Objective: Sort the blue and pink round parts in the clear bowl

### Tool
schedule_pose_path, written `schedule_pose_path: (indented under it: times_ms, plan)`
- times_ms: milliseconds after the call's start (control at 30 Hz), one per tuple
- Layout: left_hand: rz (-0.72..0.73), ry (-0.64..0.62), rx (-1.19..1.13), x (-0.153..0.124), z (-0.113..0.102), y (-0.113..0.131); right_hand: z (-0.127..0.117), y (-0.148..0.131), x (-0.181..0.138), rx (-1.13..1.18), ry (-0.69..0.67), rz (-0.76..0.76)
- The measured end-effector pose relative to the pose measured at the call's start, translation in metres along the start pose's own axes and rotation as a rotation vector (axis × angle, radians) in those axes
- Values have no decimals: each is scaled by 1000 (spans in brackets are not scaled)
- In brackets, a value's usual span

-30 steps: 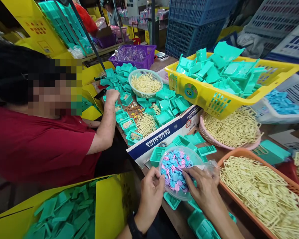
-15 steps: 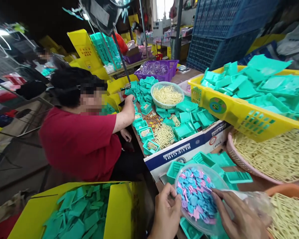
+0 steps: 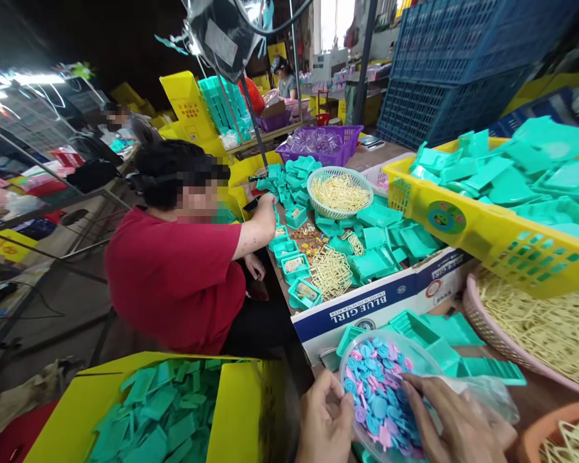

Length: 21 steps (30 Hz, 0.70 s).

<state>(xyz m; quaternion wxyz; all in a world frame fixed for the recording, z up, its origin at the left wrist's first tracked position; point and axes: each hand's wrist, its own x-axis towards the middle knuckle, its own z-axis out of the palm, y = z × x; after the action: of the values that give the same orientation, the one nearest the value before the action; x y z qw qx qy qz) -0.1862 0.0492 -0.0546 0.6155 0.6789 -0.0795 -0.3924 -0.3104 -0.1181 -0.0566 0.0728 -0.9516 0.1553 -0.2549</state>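
Crowded workshop bench, teal plastic trays [image 3: 374,260] and yellow crates [image 3: 487,238] everywhere, plus a co-worker in a red shirt [image 3: 174,276] alongside. Near the bench edge sat a clear bowl [image 3: 367,350] full of little blue and pink swirl discs [image 3: 374,399]. The left hand [image 3: 324,424] steadied its rim, fingers curled; the right hand [image 3: 451,421] pinched at the discs. They looked light, hard and slippery, probably easiest nipped by the edge.

Both hands, left hand [image 3: 324,424] and right hand [image 3: 456,424], rest at a clear bowl [image 3: 367,341] of blue and pink plastic pieces [image 3: 376,402], near a co-worker in red [image 3: 183,276].
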Motion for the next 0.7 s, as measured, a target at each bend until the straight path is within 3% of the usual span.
schedule_pose_path:
  times_ms: [133, 267, 400, 700]
  plan:
    - [-20, 20, -23, -1, 1, 7, 9, 0, -7, -88, 2, 6]
    - [-31, 6, -67, -1, 3, 11, 14, 13, -17, -164, 5, -182]
    - [-32, 6, -36, -1, 5, 12, 16, 22, -23, -213, -1, -231]
    - [-22, -13, -47, 0, 1, 2, 10, 7, -25, -168, -12, -69]
